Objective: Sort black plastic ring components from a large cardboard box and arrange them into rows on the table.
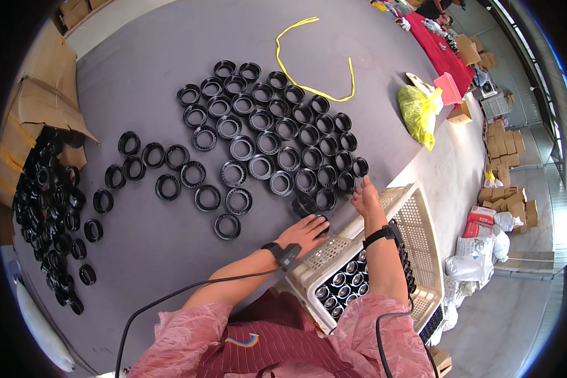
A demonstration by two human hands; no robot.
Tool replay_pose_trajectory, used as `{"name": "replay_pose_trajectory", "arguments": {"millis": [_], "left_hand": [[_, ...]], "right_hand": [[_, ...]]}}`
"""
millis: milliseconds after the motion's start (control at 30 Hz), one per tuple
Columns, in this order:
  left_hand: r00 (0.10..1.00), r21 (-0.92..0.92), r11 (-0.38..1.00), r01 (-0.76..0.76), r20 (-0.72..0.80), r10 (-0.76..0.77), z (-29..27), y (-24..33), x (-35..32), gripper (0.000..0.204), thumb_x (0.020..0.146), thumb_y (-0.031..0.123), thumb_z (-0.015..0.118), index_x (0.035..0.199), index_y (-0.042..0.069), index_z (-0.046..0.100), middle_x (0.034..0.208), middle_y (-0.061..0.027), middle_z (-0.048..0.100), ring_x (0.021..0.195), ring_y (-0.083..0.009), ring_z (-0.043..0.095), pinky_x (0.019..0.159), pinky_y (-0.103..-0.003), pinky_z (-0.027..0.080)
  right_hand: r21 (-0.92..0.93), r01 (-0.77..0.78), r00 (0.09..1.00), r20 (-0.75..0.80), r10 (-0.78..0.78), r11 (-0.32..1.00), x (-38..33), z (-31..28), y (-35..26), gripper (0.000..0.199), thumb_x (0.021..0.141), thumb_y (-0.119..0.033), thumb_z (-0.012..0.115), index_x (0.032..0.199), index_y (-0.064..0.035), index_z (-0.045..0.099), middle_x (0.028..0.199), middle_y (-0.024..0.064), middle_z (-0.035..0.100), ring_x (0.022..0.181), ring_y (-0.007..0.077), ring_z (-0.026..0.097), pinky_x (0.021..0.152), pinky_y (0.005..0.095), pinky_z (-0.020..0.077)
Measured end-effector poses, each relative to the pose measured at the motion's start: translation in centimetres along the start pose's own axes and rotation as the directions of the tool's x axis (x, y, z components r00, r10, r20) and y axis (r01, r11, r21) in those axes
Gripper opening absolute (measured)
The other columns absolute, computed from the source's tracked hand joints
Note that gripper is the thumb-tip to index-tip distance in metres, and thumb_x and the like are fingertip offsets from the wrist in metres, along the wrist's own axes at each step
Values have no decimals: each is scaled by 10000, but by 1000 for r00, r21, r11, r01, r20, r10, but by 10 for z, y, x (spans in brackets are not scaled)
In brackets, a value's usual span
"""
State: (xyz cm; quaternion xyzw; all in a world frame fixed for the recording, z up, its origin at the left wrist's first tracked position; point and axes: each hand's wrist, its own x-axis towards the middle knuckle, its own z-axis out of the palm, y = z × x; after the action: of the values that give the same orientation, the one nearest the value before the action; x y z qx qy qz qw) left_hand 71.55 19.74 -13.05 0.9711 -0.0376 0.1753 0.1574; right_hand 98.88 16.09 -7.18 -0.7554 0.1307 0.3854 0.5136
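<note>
A smooth grey table [138, 271] fills much of the view, and black rings [269, 134] stand across its middle in close, slanting rows, thinning to loose strays leftward. At the left edge a cardboard box [50, 94] gapes beside a dense heap of rings [50, 208]. The left hand [307, 232] lies palm down, fingers slightly spread over a ring at the table's near edge; whether they grip it I cannot tell. The right hand [366, 200] has its fingers drawn close together at the rightmost ring [355, 167]; its grip is unclear too. A pale lattice crate [425, 227] stands just below, holding black parts. A yellow strap [352, 79] curls at the far side, near a yellow bag [419, 113]. Beyond, cartons [504, 142] and white sacks [472, 252] line the concrete floor [485, 334].
</note>
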Motion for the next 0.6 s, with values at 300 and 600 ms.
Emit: {"name": "replay_pose_trajectory", "arguments": {"millis": [300, 600], "left_hand": [[992, -63, 998, -16, -128, 8, -43, 1, -18, 462, 806, 137, 579, 1262, 76, 615, 1375, -157, 528, 1266, -318, 508, 1021, -447, 433], [951, -221, 935, 277, -76, -300, -48, -2, -35, 451, 806, 100, 566, 1252, 42, 601, 1356, -198, 529, 1211, -348, 538, 1005, -447, 449]], "right_hand": [[-902, 426, 867, 386, -315, 68, -78, -5, 58, 430, 831, -284, 674, 1124, 29, 639, 998, 253, 703, 959, 364, 692, 822, 413, 540], [-933, 229, 947, 279, -159, -277, -38, -4, 27, 308, 770, -217, 627, 946, 13, 732, 1033, 263, 682, 1015, 398, 659, 902, 446, 526]]}}
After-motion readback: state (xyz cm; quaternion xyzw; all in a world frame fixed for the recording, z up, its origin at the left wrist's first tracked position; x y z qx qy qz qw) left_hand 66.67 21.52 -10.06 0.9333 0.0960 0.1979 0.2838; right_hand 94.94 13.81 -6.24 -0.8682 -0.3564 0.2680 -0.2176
